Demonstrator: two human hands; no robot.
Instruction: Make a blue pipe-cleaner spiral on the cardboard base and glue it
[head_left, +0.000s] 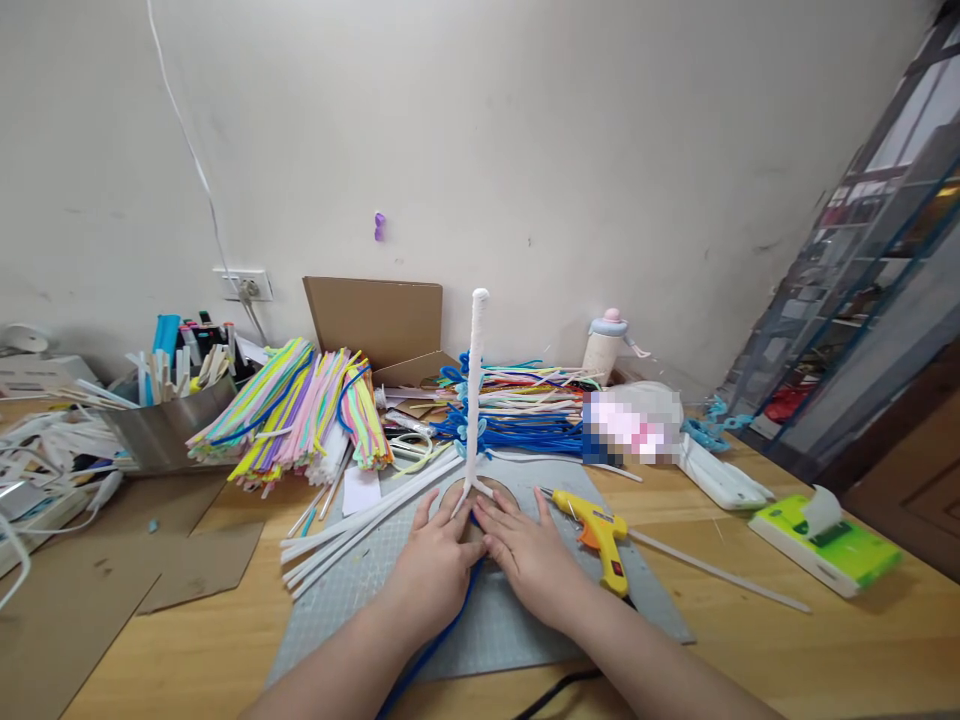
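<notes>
A white stem [478, 390], wrapped in fuzzy material, stands upright with prongs splayed at its foot. It rises from a round brown disc [454, 496] on the grey cutting mat [495, 650]. My left hand [435, 560] lies on the disc's left side, fingers outstretched, pressing near one prong. Over the right side rests my right hand [529, 555], its fingers spread flat against the foot of the stem. A dark blue pipe cleaner [442, 640] runs from under my hands toward the front edge. My hands hide most of the disc.
Right of my hands lies a yellow glue gun [600, 530]. Bundles of coloured pipe cleaners [292, 415] and blue ones [532, 430] lie behind. White strips [360, 525] cross the mat's left side. A tissue pack [825, 545] and a bottle [604, 345] stand to the right.
</notes>
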